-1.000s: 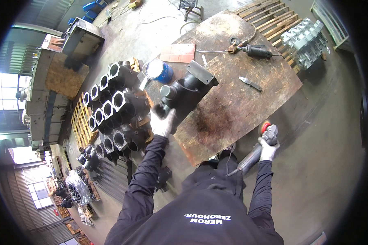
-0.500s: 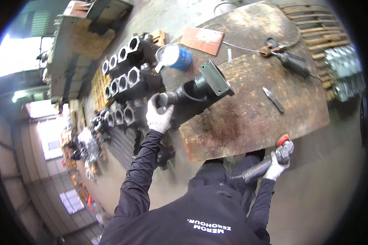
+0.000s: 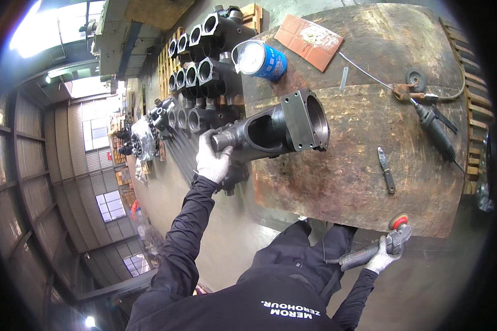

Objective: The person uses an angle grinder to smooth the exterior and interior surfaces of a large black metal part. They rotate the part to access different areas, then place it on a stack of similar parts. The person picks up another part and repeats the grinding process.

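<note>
Head view: a dark cast housing (image 3: 276, 129) is laid on its side at the left edge of the rusty desk (image 3: 342, 187), w/ its square flange and round bore turned toward the desk's middle and its narrow neck overhanging the edge. The neck end is gripped by the left hand (image 3: 211, 160), gloved in white, fingers wrapped round it. The right hand (image 3: 382, 255), also gloved, is held low, off the near edge of the desk, and is closed around the body of a grinder (image 3: 378, 248); its red disc (image 3: 398, 222) is seen just beside the desk's near edge, well apart from the housing.

On the desk, a blue can (image 3: 262, 59) is stood near the far-left corner, just behind the housing. A reddish sheet (image 3: 309, 39) is laid beyond it. A second grinder (image 3: 433, 128) w/ cable is laid at the right, a loose disc (image 3: 415, 77) near its head. A flat wrench (image 3: 386, 170) is laid between the housing and that tool. Left of the desk, rows of dark castings (image 3: 196, 71) w/ round bores are stacked on a pallet (image 3: 165, 66). Whether the red disc is spinning can't be told.
</note>
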Available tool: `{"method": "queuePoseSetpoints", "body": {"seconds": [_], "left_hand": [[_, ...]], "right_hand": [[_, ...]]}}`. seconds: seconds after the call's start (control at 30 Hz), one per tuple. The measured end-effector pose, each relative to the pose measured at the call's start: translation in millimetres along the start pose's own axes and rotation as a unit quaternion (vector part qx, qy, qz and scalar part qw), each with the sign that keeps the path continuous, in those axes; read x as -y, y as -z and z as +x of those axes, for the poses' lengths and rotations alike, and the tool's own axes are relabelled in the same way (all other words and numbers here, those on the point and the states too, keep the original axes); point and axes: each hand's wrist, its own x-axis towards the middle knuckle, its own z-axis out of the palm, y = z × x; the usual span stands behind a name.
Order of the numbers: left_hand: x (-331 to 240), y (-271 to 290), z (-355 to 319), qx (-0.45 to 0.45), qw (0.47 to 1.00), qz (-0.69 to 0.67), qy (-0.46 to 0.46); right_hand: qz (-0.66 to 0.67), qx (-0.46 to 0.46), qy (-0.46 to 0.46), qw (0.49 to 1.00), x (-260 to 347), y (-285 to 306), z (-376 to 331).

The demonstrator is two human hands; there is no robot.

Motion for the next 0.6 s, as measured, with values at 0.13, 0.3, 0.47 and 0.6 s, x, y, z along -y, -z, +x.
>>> {"method": "queuePoseSetpoints", "body": {"seconds": [0.13,0.3,0.47,0.6], "left_hand": [[-8,9,10,0.038,0.995,0.004,-0.091],[-6,5,16,0.036,0.999,0.025,-0.025],[4,-9,15,-0.055,0.993,0.008,-0.1],[12,-5,16,-0.042,0.99,-0.013,-0.134]], "right_hand": [[-0.062,-0.017,0.036,0.997,1,0,11],[-0.049,0.011,0.014,0.999,38,-4,-2],[-0.052,0.029,0.031,0.998,61,-5,-16],[-0.021,0.027,0.04,0.999,61,-2,-29]]}}
